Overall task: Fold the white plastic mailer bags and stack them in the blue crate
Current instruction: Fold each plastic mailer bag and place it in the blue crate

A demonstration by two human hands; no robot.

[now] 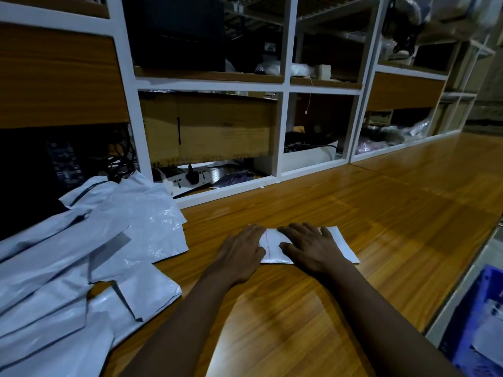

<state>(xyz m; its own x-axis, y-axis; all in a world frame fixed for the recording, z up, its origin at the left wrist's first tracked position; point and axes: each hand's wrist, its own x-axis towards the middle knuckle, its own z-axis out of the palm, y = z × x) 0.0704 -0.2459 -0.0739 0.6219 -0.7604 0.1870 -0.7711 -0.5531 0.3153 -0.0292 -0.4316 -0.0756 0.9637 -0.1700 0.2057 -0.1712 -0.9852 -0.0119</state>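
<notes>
A folded white mailer bag (340,247) lies flat on the wooden table (394,213) in front of me. My left hand (242,251) presses its left end with flat fingers. My right hand (310,248) lies flat across its middle, fingers spread. A thin red dotted line shows on the bag between my hands. A loose pile of unfolded white mailer bags (81,254) covers the table's left side. The blue crate (479,317) stands below the table's right edge at the frame's lower right, with white bags inside it.
White shelving (283,85) rises behind the table, holding a cardboard box (209,129), a power strip (187,180), cables and packets. The table's right edge drops off toward the crate.
</notes>
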